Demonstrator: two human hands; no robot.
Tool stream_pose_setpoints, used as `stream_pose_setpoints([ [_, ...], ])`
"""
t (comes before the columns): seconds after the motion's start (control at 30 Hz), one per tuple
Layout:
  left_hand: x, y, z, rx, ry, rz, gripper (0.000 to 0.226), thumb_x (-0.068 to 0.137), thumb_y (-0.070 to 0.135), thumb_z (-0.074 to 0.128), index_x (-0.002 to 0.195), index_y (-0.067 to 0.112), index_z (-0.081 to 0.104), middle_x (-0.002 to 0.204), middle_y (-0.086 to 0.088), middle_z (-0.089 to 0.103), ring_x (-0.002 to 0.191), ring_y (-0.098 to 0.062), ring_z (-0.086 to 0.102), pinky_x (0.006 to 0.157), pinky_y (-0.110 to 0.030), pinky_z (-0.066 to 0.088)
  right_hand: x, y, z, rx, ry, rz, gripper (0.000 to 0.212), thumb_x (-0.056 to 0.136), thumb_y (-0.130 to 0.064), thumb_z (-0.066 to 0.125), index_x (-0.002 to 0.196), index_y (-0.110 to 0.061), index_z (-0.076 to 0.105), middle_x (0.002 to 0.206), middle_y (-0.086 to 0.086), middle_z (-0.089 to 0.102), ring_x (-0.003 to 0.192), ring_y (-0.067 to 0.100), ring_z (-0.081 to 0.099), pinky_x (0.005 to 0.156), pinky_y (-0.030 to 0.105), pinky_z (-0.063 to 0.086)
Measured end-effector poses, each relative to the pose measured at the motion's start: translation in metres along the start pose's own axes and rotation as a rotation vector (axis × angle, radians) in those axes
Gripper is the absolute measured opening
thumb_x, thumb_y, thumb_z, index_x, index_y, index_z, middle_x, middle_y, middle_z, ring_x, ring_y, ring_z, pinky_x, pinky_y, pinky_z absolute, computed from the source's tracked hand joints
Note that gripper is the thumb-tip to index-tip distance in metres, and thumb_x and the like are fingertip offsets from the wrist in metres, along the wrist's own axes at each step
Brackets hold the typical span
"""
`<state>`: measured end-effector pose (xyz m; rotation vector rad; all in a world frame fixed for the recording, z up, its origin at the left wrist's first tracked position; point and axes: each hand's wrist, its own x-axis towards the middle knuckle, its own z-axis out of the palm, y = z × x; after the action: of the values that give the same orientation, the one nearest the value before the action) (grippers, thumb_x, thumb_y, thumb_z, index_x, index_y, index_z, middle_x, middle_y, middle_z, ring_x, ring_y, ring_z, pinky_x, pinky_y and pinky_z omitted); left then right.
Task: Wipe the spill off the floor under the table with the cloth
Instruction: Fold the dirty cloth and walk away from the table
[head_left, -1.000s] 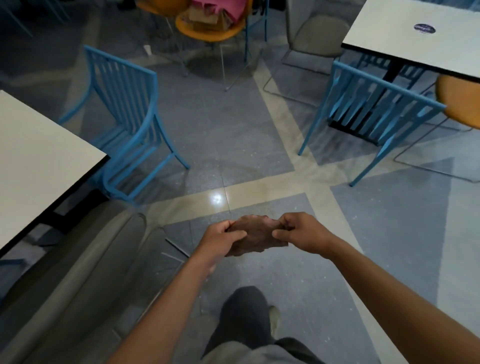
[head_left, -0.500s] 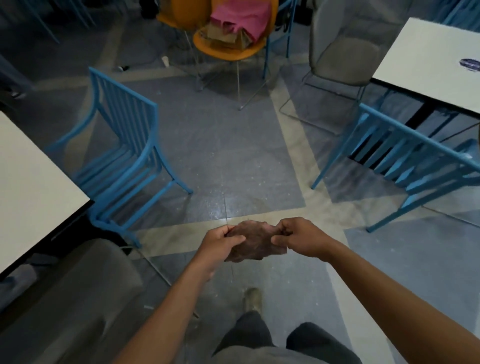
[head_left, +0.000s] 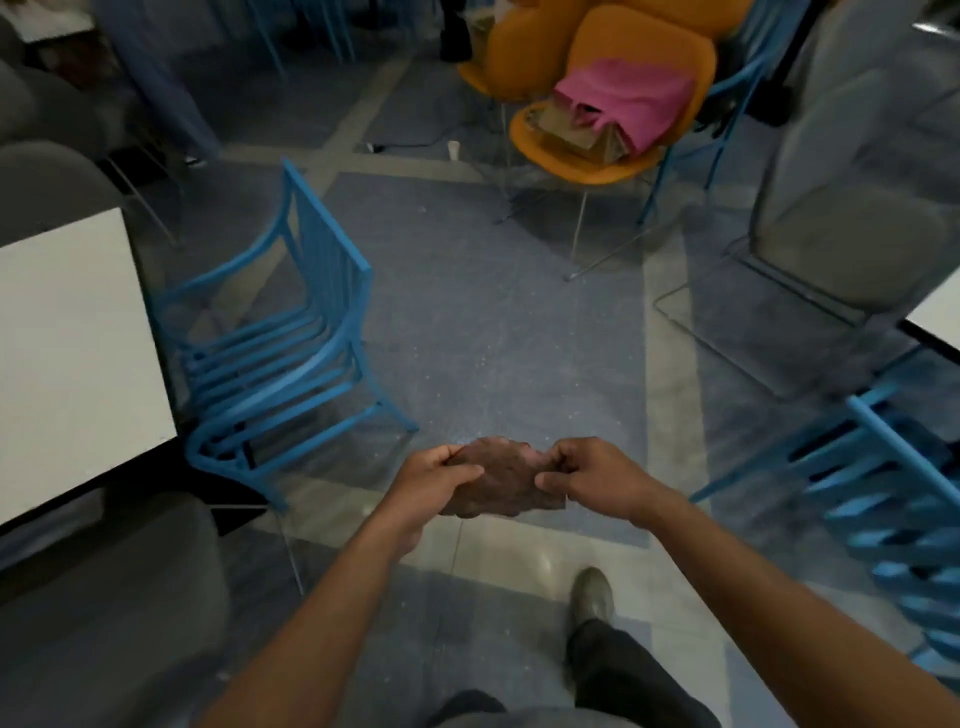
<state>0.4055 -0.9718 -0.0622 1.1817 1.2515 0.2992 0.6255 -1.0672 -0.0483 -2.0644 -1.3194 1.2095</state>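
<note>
A crumpled brown cloth (head_left: 501, 480) hangs between both hands at waist height over the floor. My left hand (head_left: 434, 480) grips its left edge with thumb on top. My right hand (head_left: 587, 475) pinches its right edge with curled fingers. A white table (head_left: 67, 364) stands at the left, and the corner of another white table (head_left: 935, 322) shows at the right edge. The grey-blue floor (head_left: 483, 322) ahead has pale specks; I see no clear spill from here.
A blue slatted chair (head_left: 280, 364) stands by the left table, another blue chair (head_left: 893, 493) at the right. Orange chairs (head_left: 602, 166) with a pink bag lie ahead. Grey chairs stand at the far right and near left. My shoe (head_left: 589, 592) is on the beige floor strip.
I have walked forward; chairs and tables slid toward me and outward in view. Both hands keep the same hold on the cloth.
</note>
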Motion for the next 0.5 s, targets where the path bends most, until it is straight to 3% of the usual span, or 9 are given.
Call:
stream_pose_setpoints([
  [0.23,0.072,0.072,0.054,-0.134,0.173,0.003,0.015,0.095,0.013,0.074,0.110,0.011,0.076,0.102,-0.009,0.080,0.081,-0.016,0.075,0.059,-0.021,0.060,0.114,-0.006,-0.121,-0.235,-0.133,-0.149,0.009,0.085,-0.031,0.077,0.083,-0.029,0.069,0.081,-0.007,0.071,0.079,0.014,0.067,0.076,0.036,0.053],
  [0.37,0.092,0.088,0.066,-0.176,0.221,-0.047,0.016,0.095,0.021,0.075,0.111,0.019,0.076,0.105,-0.004,0.081,0.098,-0.021,0.077,0.085,-0.038,0.066,0.155,-0.014,-0.152,-0.280,-0.205,-0.201,0.009,0.084,-0.032,0.077,0.089,-0.025,0.072,0.083,-0.005,0.073,0.080,0.015,0.069,0.077,0.039,0.056],
  [0.5,0.126,0.112,0.056,-0.250,0.319,-0.072,0.014,0.094,0.017,0.075,0.108,0.015,0.077,0.099,-0.008,0.082,0.096,-0.029,0.078,0.087,-0.046,0.065,0.210,-0.035,-0.169,-0.288,-0.265,-0.257,0.010,0.085,-0.032,0.077,0.086,-0.023,0.072,0.080,-0.004,0.074,0.078,0.016,0.069,0.077,0.040,0.056],
])
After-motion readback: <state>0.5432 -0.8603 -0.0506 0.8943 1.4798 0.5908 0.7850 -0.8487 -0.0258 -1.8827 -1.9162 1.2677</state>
